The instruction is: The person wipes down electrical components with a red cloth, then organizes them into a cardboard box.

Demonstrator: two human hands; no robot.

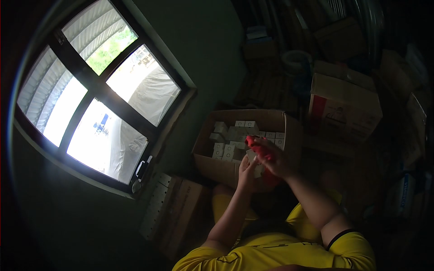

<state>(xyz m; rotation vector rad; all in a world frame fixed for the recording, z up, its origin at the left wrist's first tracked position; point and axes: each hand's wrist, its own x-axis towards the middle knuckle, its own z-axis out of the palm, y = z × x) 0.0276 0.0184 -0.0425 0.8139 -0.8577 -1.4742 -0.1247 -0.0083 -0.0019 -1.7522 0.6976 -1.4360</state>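
My left hand (247,172) is closed around a small white box (251,155), held over the near side of an open cardboard carton (212,166). Right beside it, my right hand (279,165) grips a red hand-held tool (258,145) whose front end is close to the box. The room is too dark to make out the tool's exact kind. Several white boxes (229,152) like the held one stand in the carton, some higher than others, each with a round mark on its end.
A closed carton with a red stripe (346,106) stands at the right. Another cardboard box (183,212) lies below the window (97,86) at my left. A pale bucket (296,58) and more boxes are dim at the back.
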